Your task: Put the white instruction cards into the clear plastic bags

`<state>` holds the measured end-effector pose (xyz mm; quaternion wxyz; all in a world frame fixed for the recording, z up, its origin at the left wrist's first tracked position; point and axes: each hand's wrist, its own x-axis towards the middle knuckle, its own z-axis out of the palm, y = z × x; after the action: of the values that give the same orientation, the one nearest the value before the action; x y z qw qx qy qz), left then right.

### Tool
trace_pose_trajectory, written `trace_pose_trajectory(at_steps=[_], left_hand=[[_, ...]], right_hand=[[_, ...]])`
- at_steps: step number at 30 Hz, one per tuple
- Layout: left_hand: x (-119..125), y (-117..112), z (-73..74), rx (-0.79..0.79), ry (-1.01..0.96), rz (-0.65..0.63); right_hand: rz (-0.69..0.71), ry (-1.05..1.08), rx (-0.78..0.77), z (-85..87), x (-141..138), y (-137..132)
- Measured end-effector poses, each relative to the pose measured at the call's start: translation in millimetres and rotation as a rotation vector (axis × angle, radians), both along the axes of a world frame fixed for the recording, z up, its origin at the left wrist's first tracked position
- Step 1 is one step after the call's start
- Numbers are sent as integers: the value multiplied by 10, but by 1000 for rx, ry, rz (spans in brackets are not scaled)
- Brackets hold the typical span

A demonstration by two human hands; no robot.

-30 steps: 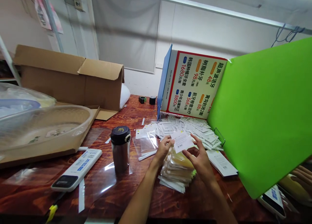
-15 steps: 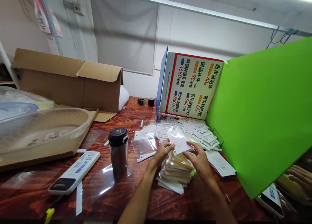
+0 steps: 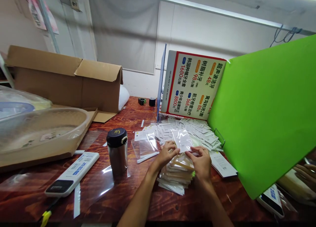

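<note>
While both hands meet just above a stack of filled packets (image 3: 175, 177), they hold between them one clear pouch (image 3: 182, 139) with a white card inside. The left hand (image 3: 168, 153) pinches its lower left edge with closed fingers, and the right hand (image 3: 201, 161) pinches the lower right edge in the same way. From the fingers the pouch rises up and away from the person, so its long axis points toward the price sign (image 3: 194, 85) at the back of the counter (image 3: 170, 207). Both hands are equally near to it.

Behind the pouch lies a loose heap of white cards (image 3: 197, 129), and their print is too small to read. The sign is turned sideways and carries Chinese dental offers with the prices 48, 98, 1680, 88, 368 and 8800 yuan; one line reads 超声波洁牙. A steel flask (image 3: 117, 151) stands to the left, well apart from the hands, and the gold mark on its black lid cannot be read. A green board (image 3: 266, 115) stands to the right.
</note>
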<state>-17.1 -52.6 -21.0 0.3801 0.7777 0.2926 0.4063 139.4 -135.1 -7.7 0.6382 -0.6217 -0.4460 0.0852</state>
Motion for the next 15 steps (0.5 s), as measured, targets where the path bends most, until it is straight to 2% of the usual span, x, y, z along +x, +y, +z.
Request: trace_pose_trajectory(at_steps=[6, 11, 15], left_hand=[[16, -9, 10, 0, -50, -4], [33, 0, -14, 24, -99, 19], [33, 9, -26, 36, -94, 3]], right_hand=[[76, 98, 20, 42, 84, 32], [33, 86, 26, 112, 140, 51], [8, 23, 20, 85, 136, 61]])
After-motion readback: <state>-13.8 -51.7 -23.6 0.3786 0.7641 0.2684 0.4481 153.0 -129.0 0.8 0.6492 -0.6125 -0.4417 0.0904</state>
